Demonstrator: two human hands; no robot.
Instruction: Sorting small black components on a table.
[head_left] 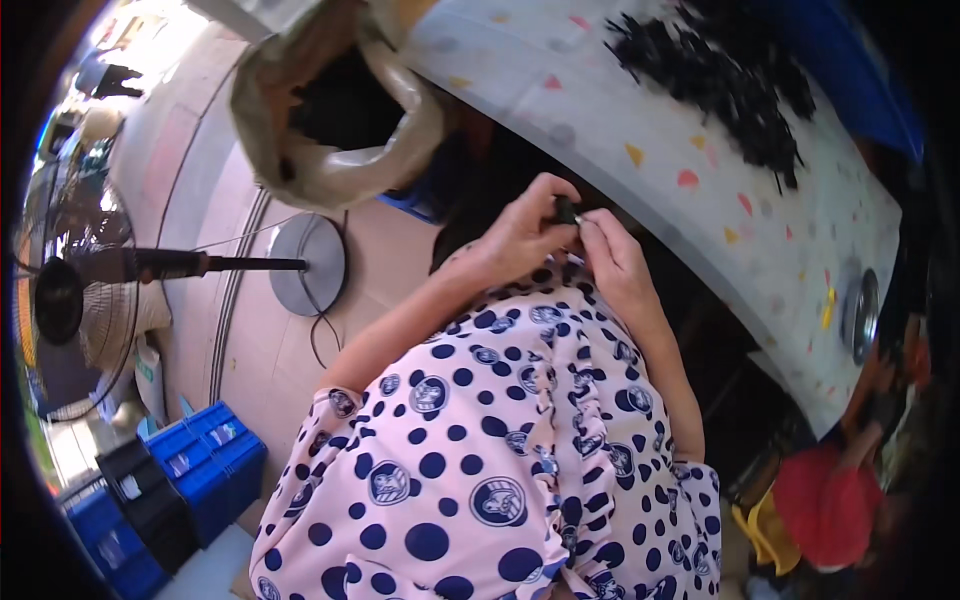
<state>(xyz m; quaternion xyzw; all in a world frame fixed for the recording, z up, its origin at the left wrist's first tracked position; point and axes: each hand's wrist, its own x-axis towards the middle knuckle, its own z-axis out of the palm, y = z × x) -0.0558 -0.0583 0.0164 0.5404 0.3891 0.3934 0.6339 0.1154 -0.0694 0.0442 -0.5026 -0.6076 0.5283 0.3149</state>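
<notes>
Close together in front of my body, both hands work on one small piece. My left hand (528, 228) is closed with thumb and fingers round a small dark part (565, 209). My right hand (615, 255) pinches at the right end of that part, where a small pale or shiny bit shows between the fingertips. Its exact kind is too small to make out. Beyond my hands, on the table's patterned cover, lies a pile of thin black pieces (715, 85). An open pale sack (400, 165) with dark contents stands to the left of my hands.
The table (610, 140) runs from the top to the right, its edge just beyond my hands. A round metal dish (862, 315) and a yellow tool (829, 308) lie at its right end. On the left are a standing fan (150, 265) and blue crates (210, 460). A red stool-like object (828, 505) is at lower right.
</notes>
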